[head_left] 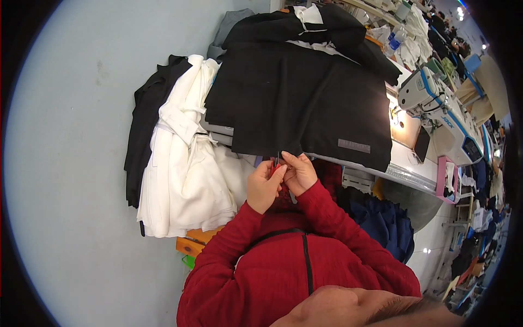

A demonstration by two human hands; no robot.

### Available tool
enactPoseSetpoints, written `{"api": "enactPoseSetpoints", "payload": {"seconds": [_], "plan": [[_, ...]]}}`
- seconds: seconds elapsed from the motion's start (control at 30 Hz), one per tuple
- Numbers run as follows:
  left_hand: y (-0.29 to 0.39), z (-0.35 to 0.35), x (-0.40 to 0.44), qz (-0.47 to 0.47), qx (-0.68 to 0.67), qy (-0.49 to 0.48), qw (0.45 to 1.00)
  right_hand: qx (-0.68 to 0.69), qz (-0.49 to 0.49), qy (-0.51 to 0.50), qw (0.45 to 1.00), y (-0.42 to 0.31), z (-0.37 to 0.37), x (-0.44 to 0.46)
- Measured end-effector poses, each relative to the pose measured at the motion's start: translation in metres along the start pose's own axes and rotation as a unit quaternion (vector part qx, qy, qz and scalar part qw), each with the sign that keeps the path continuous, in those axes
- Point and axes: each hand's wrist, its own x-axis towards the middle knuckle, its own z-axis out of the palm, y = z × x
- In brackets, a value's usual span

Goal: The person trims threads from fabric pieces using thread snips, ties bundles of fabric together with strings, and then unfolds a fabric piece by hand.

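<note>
A black fabric panel (343,98) lies spread on the table, its near edge reaching my hands. My left hand (263,187) is closed around a small red-handled tool, which looks like thread snips (276,165), with a thin dark tip pointing up at the cloth edge. Close beside it, my right hand (299,174) is closed, thumb and forefinger pinched at the panel's near edge. The fingers hide the exact grip. A grey rectangular patch with lettering (354,146) sits on the panel's right corner.
A sewing machine (444,117) stands lit at the right, with a pink box (448,180) near it. White cloth (185,180) hangs in a thick bundle on the left. More black fabric (299,27) is heaped at the back. Dark blue cloth (378,223) hangs below the table.
</note>
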Motion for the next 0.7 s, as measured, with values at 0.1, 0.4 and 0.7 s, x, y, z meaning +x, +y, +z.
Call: {"api": "enactPoseSetpoints", "payload": {"seconds": [0.1,0.4,0.7], "plan": [[0.0002,-0.0002,-0.0003,-0.006,0.009,-0.007,1.0,-0.008,0.006,-0.002,1.0,-0.0003,-0.0022,0.0002],[0.0002,0.0004,-0.0005,-0.014,0.003,-0.012,1.0,0.014,-0.003,0.014,1.0,-0.0002,-0.0015,-0.0002],[-0.0038,-0.0003,0.0011,-0.01,-0.008,-0.015,1.0,0.012,-0.007,-0.005,1.0,-0.0002,-0.0027,-0.0004]]}}
